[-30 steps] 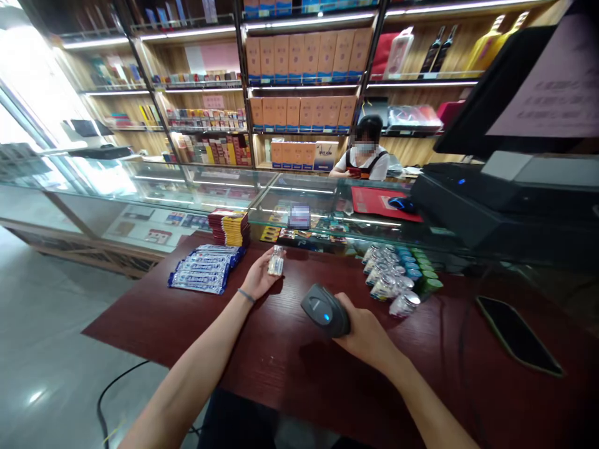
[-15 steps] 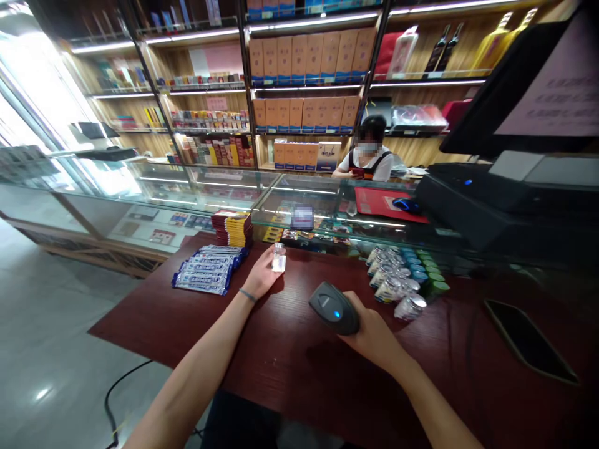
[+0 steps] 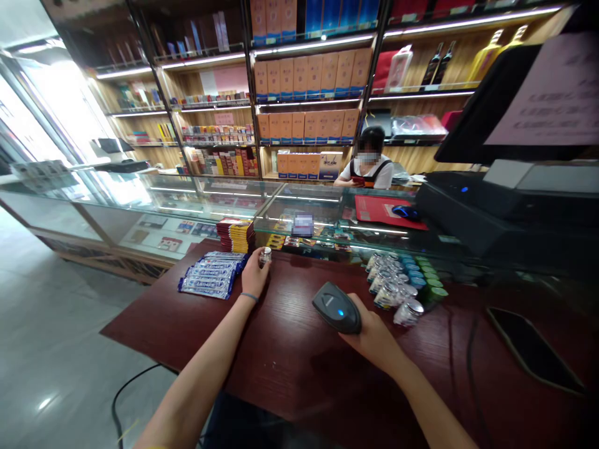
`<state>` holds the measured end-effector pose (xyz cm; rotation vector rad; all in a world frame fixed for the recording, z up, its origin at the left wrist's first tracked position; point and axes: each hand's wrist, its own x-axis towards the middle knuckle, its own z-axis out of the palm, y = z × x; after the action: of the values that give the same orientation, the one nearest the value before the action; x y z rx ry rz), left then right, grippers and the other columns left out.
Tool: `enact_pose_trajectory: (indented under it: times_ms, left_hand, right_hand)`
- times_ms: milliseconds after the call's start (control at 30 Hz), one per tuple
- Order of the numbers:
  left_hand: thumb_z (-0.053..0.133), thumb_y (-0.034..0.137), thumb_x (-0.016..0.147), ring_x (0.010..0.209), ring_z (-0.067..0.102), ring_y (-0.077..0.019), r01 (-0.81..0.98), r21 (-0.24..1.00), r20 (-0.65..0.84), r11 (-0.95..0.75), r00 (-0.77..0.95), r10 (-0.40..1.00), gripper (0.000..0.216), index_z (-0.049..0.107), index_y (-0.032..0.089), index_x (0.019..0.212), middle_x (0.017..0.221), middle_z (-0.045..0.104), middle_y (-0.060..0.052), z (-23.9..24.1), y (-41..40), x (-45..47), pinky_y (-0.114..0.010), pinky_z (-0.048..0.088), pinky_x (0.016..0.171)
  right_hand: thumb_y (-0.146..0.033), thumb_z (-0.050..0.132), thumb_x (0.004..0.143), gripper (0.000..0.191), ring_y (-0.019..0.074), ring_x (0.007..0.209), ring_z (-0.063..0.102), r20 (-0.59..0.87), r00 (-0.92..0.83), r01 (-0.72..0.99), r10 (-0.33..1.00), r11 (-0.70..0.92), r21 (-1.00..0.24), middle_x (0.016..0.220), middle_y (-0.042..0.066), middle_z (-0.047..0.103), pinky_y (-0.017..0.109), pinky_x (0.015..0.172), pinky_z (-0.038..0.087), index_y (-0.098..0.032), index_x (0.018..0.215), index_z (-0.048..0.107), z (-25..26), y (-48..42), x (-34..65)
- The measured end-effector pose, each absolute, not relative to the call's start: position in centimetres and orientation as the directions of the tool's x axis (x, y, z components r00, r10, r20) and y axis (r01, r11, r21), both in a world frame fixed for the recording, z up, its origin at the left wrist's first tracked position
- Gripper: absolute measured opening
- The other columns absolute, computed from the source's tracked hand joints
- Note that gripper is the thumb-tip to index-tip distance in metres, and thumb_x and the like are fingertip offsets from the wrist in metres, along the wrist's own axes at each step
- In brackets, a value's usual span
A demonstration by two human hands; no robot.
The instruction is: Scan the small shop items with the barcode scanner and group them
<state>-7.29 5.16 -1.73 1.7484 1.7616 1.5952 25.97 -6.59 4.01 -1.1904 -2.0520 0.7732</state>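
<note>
My left hand (image 3: 255, 274) is closed around a small clear bottle (image 3: 266, 255) with a silvery cap, near the back edge of the dark red wooden table (image 3: 290, 349). Just left of it lies a fanned row of blue and white packets (image 3: 213, 274). A dark grey barcode scanner (image 3: 336, 308) with a lit blue light is gripped in my right hand (image 3: 369, 327), above the table. To the right of the scanner stand rows of small bottles (image 3: 386, 293), with clear, blue and green ones among them.
Behind the packets rises a stack of red and yellow packs (image 3: 235, 236). A glass counter (image 3: 299, 193) borders the table's far side. A phone (image 3: 533, 349) lies at the right, below a dark monitor (image 3: 491, 100). Beyond the counter is a masked person (image 3: 369, 162) holding a red object.
My left hand has moved left with the bottle and turned it, so its pale label no longer faces me. My right hand still holds the scanner in about the same place.
</note>
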Motion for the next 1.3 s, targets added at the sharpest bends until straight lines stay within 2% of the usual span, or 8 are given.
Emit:
enact_pose_trajectory:
  times_ms: [167,467,667,833,1100,1300]
  left_hand:
    - [0.063,0.02,0.088,0.109,0.069,-0.0231,0.618,0.759,0.481,-0.205,-0.319,0.817,0.045,0.054,0.027,0.132,0.122,0.07,-0.007,-2.1,6.7,-7.8,-0.037,0.053,0.097]
    - [0.062,0.018,0.088,0.118,0.066,-0.0257,0.656,0.731,0.501,-0.188,-0.329,0.8,0.048,0.051,0.023,0.135,0.13,0.066,-0.011,-2.1,10.8,-8.3,-0.04,0.049,0.105]
    - [0.061,0.016,0.088,0.123,0.063,-0.0257,0.663,0.723,0.508,-0.194,-0.32,0.8,0.049,0.05,0.022,0.135,0.133,0.065,-0.012,-2.4,12.7,-8.3,-0.04,0.048,0.108]
    - [0.062,0.018,0.088,0.125,0.062,-0.0272,0.642,0.733,0.516,-0.223,-0.313,0.797,0.051,0.05,0.022,0.137,0.135,0.063,-0.013,-2.8,13.4,-8.5,-0.044,0.046,0.11]
    - [0.064,0.017,0.086,0.128,0.061,-0.0267,0.567,0.787,0.489,-0.242,-0.337,0.804,0.062,0.041,0.021,0.144,0.137,0.062,-0.016,-3.3,13.7,-8.6,-0.044,0.046,0.11]
    - [0.066,0.018,0.085,0.141,0.048,-0.0284,0.598,0.749,0.541,-0.285,-0.303,0.785,0.07,0.037,0.016,0.149,0.15,0.049,-0.02,-3.1,13.4,-8.4,-0.047,0.037,0.119]
  right_hand:
    - [-0.034,0.06,0.083,0.032,0.0263,0.079,0.074,0.188,-0.41,0.519,0.893,0.398,-0.756,0.086,0.003,0.073,0.029,0.067,0.046,-0.027,0.109,0.044,4.6,-6.7,26.1]
    - [-0.037,0.062,0.083,0.032,0.0263,0.076,0.074,0.119,-0.39,0.556,0.913,0.336,-0.76,0.082,0.001,0.073,0.027,0.062,0.044,-0.028,0.11,0.045,4.7,-6.6,26.0]
    - [-0.038,0.062,0.085,0.031,0.0238,0.07,0.072,0.145,-0.391,0.518,0.909,0.348,-0.781,0.08,-0.001,0.071,0.026,0.06,0.044,-0.027,0.111,0.048,4.4,-6.5,25.9]
    - [-0.034,0.063,0.082,0.037,0.0232,0.068,0.071,0.167,-0.387,0.502,0.907,0.359,-0.787,0.083,0.0,0.073,0.026,0.061,0.047,-0.027,0.115,0.048,3.9,-6.4,26.0]
    - [-0.033,0.063,0.083,0.033,0.0231,0.069,0.07,0.156,-0.383,0.506,0.91,0.348,-0.789,0.081,-0.001,0.071,0.027,0.062,0.045,-0.028,0.111,0.047,4.2,-6.3,26.0]
    - [-0.038,0.064,0.085,0.03,0.0226,0.07,0.07,0.158,-0.381,0.513,0.911,0.35,-0.784,0.079,-0.001,0.07,0.026,0.061,0.044,-0.026,0.107,0.046,4.5,-6.2,26.5]
